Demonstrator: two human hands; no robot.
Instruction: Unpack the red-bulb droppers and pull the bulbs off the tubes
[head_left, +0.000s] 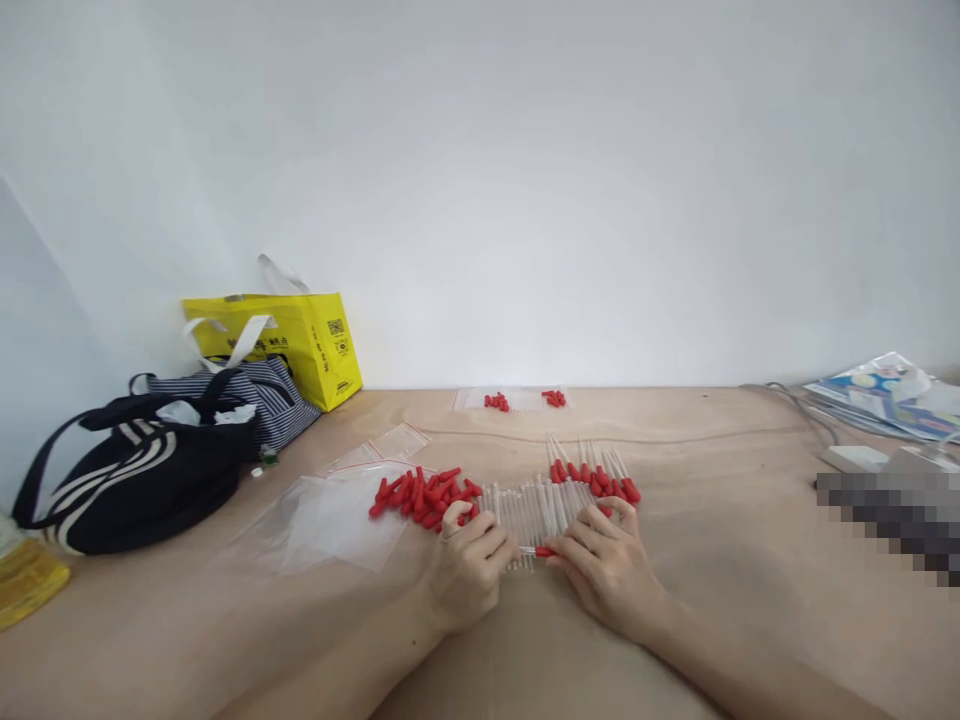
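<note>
My left hand is closed on a thin clear glass dropper tube, held level with its end pointing right. In my right hand, the thumb and fingers pinch a red rubber dropper bulb, which meets the end of that tube. Behind both hands lies a row of bare glass tubes, side by side. A heap of loose red bulbs sits just beyond my left hand. Past my right hand are several droppers with red bulbs on their near ends, partly hidden by my fingers.
Clear plastic bags lie left of the bulb heap. Near the wall is a flat bag with red-bulbed droppers. A yellow bag, striped bag and black bag stand left; papers and a cable lie right.
</note>
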